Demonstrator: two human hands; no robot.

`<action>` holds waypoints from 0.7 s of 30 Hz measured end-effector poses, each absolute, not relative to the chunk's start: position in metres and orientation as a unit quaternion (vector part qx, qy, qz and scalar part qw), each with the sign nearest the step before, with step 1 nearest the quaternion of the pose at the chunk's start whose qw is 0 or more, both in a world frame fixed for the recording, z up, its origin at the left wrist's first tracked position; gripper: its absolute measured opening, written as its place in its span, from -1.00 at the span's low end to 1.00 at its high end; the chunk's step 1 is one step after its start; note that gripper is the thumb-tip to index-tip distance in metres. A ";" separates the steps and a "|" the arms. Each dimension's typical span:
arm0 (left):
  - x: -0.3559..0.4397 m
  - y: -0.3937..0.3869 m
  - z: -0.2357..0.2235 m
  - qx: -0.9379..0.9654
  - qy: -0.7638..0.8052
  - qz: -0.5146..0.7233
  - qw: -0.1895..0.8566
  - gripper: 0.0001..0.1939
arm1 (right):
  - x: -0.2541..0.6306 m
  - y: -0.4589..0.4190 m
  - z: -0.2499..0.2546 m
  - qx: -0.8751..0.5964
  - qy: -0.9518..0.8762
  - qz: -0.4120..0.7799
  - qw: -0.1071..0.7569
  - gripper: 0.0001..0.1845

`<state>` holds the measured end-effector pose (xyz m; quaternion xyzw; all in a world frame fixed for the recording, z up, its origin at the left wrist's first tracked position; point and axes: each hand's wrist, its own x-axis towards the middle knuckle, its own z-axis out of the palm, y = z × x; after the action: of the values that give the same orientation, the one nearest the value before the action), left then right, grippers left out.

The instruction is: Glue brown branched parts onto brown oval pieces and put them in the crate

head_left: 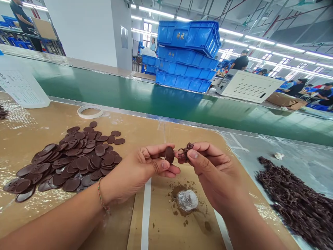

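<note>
My left hand (145, 170) pinches a dark brown oval disc (169, 155) between thumb and fingers. My right hand (212, 172) holds a small, knobbly dark brown piece (185, 152) against the disc's edge, so the two touch or nearly touch. To the left lies a loose heap of similar flat oval discs (78, 163). On the right, a large mound of small dark brown pieces (293, 201) rests on a clear plastic sheet (260, 146). Below my hands sits a round transparent container (187, 200) among brown smears on the cardboard-covered bench (161, 222).
A roll of white tape (90, 111) lies near a green conveyor belt (104, 93) running behind the bench. Beyond it stand stacked blue plastic crates (184, 55) and a white ventilated metal cabinet (247, 85). Several people (295, 88) work farther back.
</note>
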<state>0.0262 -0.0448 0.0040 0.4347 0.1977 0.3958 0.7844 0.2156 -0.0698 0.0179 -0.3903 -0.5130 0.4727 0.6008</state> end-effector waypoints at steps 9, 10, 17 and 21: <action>0.024 -0.044 0.002 0.487 0.222 0.383 0.753 -0.68 | 0.216 -0.074 0.018 -0.417 -0.567 0.415 0.576 -0.90; 0.024 -0.044 0.002 0.488 0.224 0.380 0.753 -0.68 | 0.216 -0.075 0.019 -0.418 -0.574 0.409 0.573 -0.91; 0.025 -0.043 0.002 0.488 0.217 0.378 0.756 -0.72 | 0.214 -0.076 0.019 -0.417 -0.618 0.368 0.555 -0.93; 0.027 -0.042 0.003 0.497 0.208 0.381 0.751 -0.74 | 0.217 -0.077 0.016 -0.425 -0.655 0.328 0.532 -0.88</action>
<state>0.0265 -0.0420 0.0031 0.4975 0.2082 0.3808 0.7511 0.2166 -0.0771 0.0163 -0.4246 -0.6552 0.3283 0.5317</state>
